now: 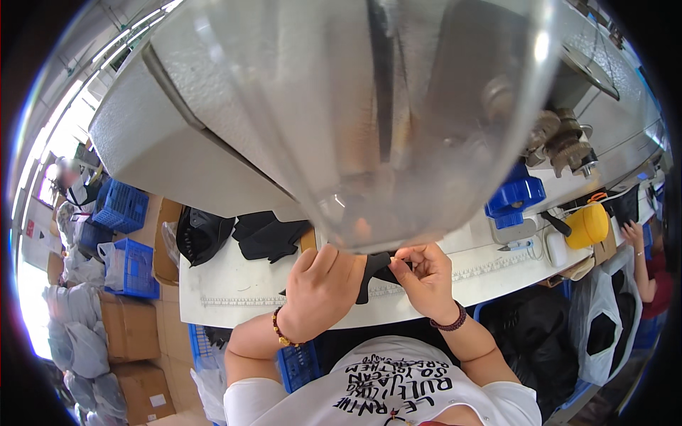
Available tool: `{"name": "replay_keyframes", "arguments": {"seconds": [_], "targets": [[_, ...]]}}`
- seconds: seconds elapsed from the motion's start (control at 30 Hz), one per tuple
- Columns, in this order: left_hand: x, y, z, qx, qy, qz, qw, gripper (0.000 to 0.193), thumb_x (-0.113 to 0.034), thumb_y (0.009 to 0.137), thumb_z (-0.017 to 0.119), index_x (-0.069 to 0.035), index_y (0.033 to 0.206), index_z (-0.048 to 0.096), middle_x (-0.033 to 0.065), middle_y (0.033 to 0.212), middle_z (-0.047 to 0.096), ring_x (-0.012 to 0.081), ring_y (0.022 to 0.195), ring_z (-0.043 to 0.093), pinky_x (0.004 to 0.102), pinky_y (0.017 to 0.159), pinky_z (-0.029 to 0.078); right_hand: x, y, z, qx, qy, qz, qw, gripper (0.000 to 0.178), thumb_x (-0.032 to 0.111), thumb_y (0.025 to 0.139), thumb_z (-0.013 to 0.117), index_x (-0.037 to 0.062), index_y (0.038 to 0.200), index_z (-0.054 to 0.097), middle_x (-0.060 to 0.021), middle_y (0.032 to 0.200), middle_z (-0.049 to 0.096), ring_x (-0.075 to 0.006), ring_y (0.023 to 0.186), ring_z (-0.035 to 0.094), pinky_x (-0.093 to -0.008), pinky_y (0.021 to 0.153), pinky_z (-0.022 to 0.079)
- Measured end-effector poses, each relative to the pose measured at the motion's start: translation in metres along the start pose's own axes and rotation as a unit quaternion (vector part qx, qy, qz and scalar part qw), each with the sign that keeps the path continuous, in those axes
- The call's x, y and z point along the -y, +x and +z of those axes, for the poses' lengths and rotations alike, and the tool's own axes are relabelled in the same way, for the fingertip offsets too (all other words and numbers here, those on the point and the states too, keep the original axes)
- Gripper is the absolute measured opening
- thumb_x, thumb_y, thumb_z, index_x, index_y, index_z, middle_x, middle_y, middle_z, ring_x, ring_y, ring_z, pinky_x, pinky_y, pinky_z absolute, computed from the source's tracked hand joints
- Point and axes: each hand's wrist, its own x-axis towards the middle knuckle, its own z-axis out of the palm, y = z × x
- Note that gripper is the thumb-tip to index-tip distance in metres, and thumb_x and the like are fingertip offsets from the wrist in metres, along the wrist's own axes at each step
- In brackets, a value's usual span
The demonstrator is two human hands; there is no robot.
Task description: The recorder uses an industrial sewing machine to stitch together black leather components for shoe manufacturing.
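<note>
Over the bench (213,284), between left grip (323,292) and right grip (428,282): a matte black fabric piece (375,268), bent, with a narrow near end. Pinched in the right; cannot tell whether pinched in the curled left.

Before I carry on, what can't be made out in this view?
Head view:
- Black fabric piece: partly covered by the left hand; full outline unclear.
- Left fingertips: hidden behind that hand; their grip can't be told.
- Pale machine: details behind the clear shield are blurred.
- Co-worker: mostly cut off by the dark right rim.
</note>
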Motion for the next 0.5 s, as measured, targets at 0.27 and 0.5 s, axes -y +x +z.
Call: {"name": "replay_keyframes", "arguments": {"seconds": [0.27, 0.5], "targets": [[-0.006, 0.009, -0.001, 0.007, 0.057, 0.022, 0.998, 0.018, -0.01, 0.062, 0.055, -0.003, 0.079, 0.059, 0.0074, 0.096, 0.06, 0.0104, 0.057, 0.039, 0.0233, 0.048, 0.029, 0.004, 0.002, -0.01, 0.019, -0.072, 0.003, 0.997, 0.012, -0.005, 0.079, 0.056, 0.0041, 0.084, 0.051, 0.0025, 0.075, 0.053, 0.0006, 0.061, 0.042, -0.0141, 0.051, 0.028], [-0.001, 0.019, -0.004, 0.001, 0.022, -0.018, 1.0, 0.021, -0.006, 0.061, 0.055, -0.004, 0.081, 0.059, 0.005, 0.096, 0.06, 0.0117, 0.059, 0.045, 0.0232, 0.045, 0.039, 0.009, 0.016, -0.01, 0.026, -0.05, -0.032, 0.998, 0.011, -0.005, 0.079, 0.056, 0.0019, 0.086, 0.051, -0.0016, 0.081, 0.058, -0.0017, 0.071, 0.051, -0.0139, 0.059, 0.037]]}}
